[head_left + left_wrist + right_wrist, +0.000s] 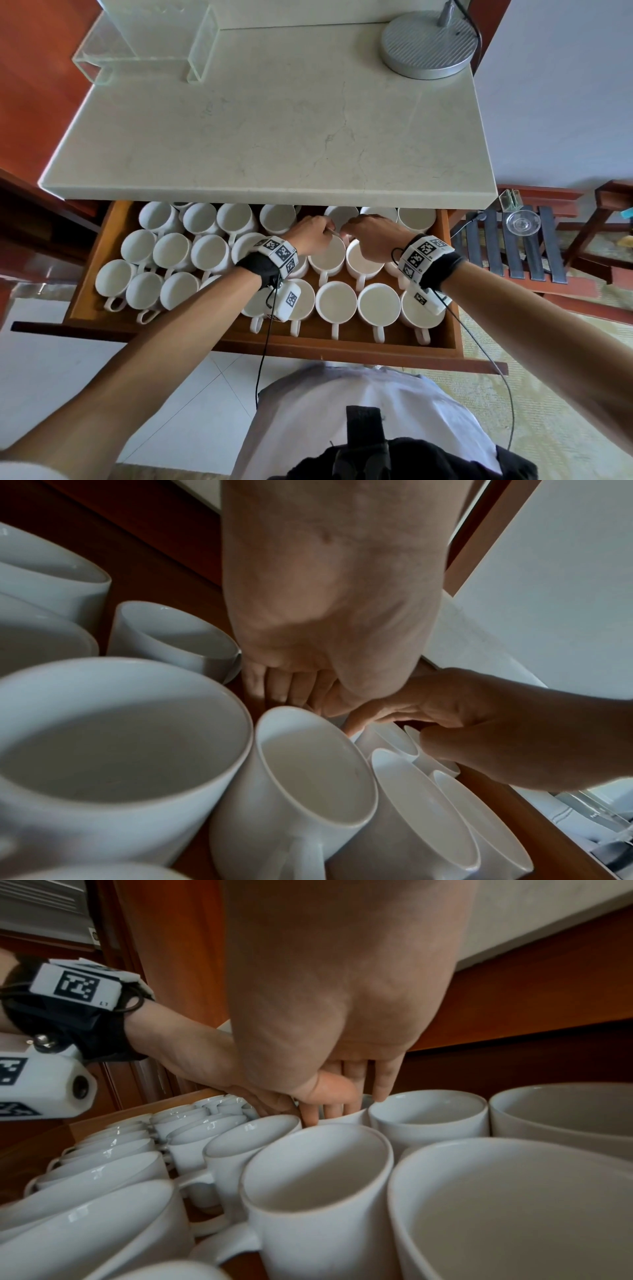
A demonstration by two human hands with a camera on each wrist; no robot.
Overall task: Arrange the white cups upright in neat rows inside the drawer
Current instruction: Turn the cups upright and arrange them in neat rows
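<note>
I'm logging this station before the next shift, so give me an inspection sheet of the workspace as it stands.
Surface: pale stone countertop above the open wooden drawer.
Job's things: white cups upright, in rough rows, handles mostly toward the person.
Clutter: clear acrylic holder and round metal lamp base on the countertop.
Grippers: left hand and right hand meet at one cup in the back row, fingers curled at its rim.
Cables: thin black cable hangs from the left wrist unit; another from the right.
Surroundings: slatted wooden rack with a glass dish on the right.
</note>
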